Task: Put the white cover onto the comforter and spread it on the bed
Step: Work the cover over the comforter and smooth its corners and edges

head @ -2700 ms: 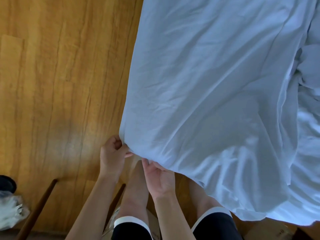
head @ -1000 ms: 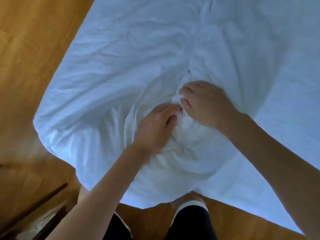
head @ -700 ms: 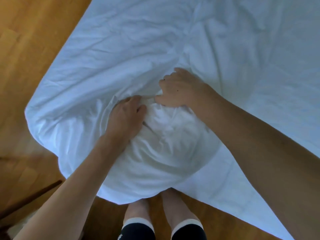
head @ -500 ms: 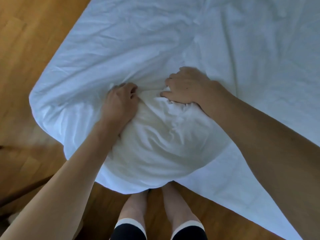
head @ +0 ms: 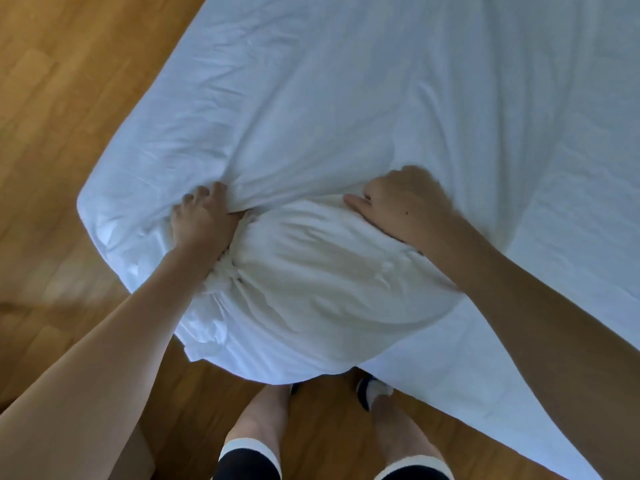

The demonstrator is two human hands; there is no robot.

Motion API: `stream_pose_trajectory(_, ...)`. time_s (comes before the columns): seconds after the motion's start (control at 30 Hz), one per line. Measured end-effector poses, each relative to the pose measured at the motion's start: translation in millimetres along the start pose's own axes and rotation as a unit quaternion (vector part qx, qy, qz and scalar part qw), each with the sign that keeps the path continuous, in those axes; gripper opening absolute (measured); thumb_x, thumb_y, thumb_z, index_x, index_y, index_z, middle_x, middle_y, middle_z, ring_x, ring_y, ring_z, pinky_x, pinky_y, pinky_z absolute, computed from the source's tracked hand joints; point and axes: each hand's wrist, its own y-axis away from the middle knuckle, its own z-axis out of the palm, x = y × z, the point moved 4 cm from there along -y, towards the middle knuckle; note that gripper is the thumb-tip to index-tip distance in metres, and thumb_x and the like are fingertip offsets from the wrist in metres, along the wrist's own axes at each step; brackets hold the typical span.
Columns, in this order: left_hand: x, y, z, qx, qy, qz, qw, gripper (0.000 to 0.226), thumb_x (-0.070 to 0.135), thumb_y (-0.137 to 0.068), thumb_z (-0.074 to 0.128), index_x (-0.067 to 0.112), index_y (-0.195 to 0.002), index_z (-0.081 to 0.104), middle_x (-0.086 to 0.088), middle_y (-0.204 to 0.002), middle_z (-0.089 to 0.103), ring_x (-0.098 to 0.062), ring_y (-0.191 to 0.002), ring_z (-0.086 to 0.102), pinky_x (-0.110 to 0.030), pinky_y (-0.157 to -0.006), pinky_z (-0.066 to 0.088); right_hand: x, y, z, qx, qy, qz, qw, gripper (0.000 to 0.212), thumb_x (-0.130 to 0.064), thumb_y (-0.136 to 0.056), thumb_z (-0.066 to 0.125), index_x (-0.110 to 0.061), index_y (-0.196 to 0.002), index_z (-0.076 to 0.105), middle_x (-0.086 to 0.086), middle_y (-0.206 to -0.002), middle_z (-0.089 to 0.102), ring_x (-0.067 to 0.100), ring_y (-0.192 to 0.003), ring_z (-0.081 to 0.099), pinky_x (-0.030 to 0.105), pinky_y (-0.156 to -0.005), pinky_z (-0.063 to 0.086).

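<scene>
Cover [head: 346, 98] lies over the bed; comforter [head: 311, 289] bunched at near edge. Left hand [head: 202, 220] grip bunches cover fabric; right hand [head: 405, 202] clutches cloth. Soft, light, slippery stuff: likely best held at corners.

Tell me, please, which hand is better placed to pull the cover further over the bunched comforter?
Probably the left hand: its fingers are curled into the white cover's gathered edge, whereas the right hand rests atop the comforter.
</scene>
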Motion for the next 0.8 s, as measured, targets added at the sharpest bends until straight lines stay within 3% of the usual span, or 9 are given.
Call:
stream_pose_trajectory(0.07, 0.2, 6.7, 6.2, 0.04, 0.001, 0.005, 0.999, 0.06, 0.051, -0.086, 0.063, 0.001, -0.117, 0.051, -0.027, -0.11, 0.055, -0.045, -0.104, 0.052, -0.053, -0.086, 0.039, 18.5, 31.7, 4.4, 0.024, -0.027, 0.026, 0.999, 0.057, -0.052, -0.099, 0.032, -0.015, -0.066, 0.059, 0.007, -0.056, 0.051, 0.028, -0.064, 0.047, 0.031, -0.065, 0.028)
stream_pose_trajectory(0.2, -0.4, 25.2, 20.2, 0.131, -0.024, 0.027, 0.991, 0.055, 0.048, -0.082, 0.064, 0.001, -0.11, 0.052, -0.029, -0.099, 0.054, -0.045, -0.092, 0.053, -0.051, -0.08, 0.037, 44.4, 118.5, 27.6, 0.182, -0.059, 0.017, 0.981, 0.059, -0.043, -0.094, 0.043, -0.012, -0.046, 0.051, 0.005, -0.033, 0.039, 0.022, -0.035, 0.028, 0.027, -0.058, 0.024)
stream_pose_trajectory(0.27, -7.8, 33.6, 26.0, 0.157, -0.034, 0.012, 0.987, 0.055, 0.049, -0.083, 0.048, 0.001, -0.109, 0.051, -0.029, -0.097, 0.054, -0.045, -0.089, 0.054, -0.051, -0.079, 0.037, 61.9, 170.8, 50.3, 0.209, -0.081, 0.032, 0.974, 0.062, -0.041, -0.098, 0.04, -0.011, -0.045, 0.051, 0.004, -0.036, 0.042, 0.023, -0.034, 0.034, 0.029, -0.056, 0.025)
stream_pose_trajectory(0.33, -14.3, 41.1, 33.0, 0.17, -0.038, -0.002, 0.985, 0.051, 0.043, -0.083, 0.048, -0.001, -0.109, 0.05, -0.031, -0.097, 0.054, -0.047, -0.089, 0.053, -0.054, -0.079, 0.039, 86.5, 231.8, 73.3, 0.237, -0.072, 0.063, 0.967, 0.065, -0.036, -0.101, 0.037, -0.01, -0.044, 0.053, 0.004, -0.039, 0.047, 0.023, -0.035, 0.043, 0.034, -0.058, 0.03)
stream_pose_trajectory(0.43, -7.2, 50.3, 45.0, 0.174, -0.027, -0.036, 0.984, 0.044, 0.023, -0.085, 0.064, -0.003, -0.117, 0.049, -0.034, -0.108, 0.053, -0.049, -0.099, 0.05, -0.058, -0.091, 0.036, 122.6, 294.4, 103.5, 0.225, -0.04, 0.076, 0.971, 0.068, -0.03, -0.105, 0.034, -0.008, -0.044, 0.055, 0.006, -0.042, 0.051, 0.025, -0.035, 0.049, 0.034, -0.062, 0.031)
stream_pose_trajectory(0.57, 32.4, 65.9, 44.0, 0.157, 0.093, -0.148, 0.972, 0.06, 0.013, -0.084, 0.059, 0.003, -0.139, 0.038, -0.027, -0.135, 0.044, -0.043, -0.124, 0.04, -0.051, -0.108, 0.021, 126.6, 275.7, 101.1, 0.182, -0.068, -0.024, 0.981, 0.047, -0.028, -0.094, 0.045, -0.012, -0.052, 0.059, 0.0, -0.047, 0.054, 0.024, -0.04, 0.051, 0.032, -0.058, 0.03)
stream_pose_trajectory(0.63, 69.9, 78.2, 30.1, 0.201, 0.124, -0.075, 0.969, 0.066, 0.015, -0.081, 0.056, 0.002, -0.143, 0.036, -0.026, -0.143, 0.038, -0.042, -0.132, 0.035, -0.049, -0.112, 0.022, 111.9, 249.7, 75.7, 0.169, -0.115, -0.035, 0.978, 0.031, -0.033, -0.082, 0.051, -0.014, -0.06, 0.06, -0.003, -0.05, 0.053, 0.023, -0.045, 0.052, 0.026, -0.053, 0.031)
stream_pose_trajectory(0.7, 117.5, 95.4, 15.4, 0.207, 0.116, 0.091, 0.967, 0.063, 0.029, -0.083, 0.053, 0.004, -0.14, 0.044, -0.022, -0.144, 0.043, -0.039, -0.133, 0.04, -0.046, -0.111, 0.029, 97.7, 213.8, 44.7, 0.192, -0.112, -0.05, 0.974, 0.028, -0.037, -0.079, 0.05, -0.014, -0.083, 0.065, -0.001, -0.069, 0.061, 0.024, -0.063, 0.059, 0.026, -0.052, 0.042)
stream_pose_trajectory(0.8, 178.5, 121.6, 39.2, 0.039, 0.089, 0.258, 0.961, 0.062, 0.05, -0.085, 0.04, 0.013, -0.131, 0.059, -0.012, -0.132, 0.059, -0.03, -0.122, 0.055, -0.037, -0.104, 0.04, 85.5, 142.2, 26.2, 0.153, -0.049, -0.097, 0.982, 0.036, -0.038, -0.087, 0.049, -0.01, -0.107, 0.061, 0.007, -0.1, 0.063, 0.029, -0.094, 0.057, 0.036, -0.073, 0.049)
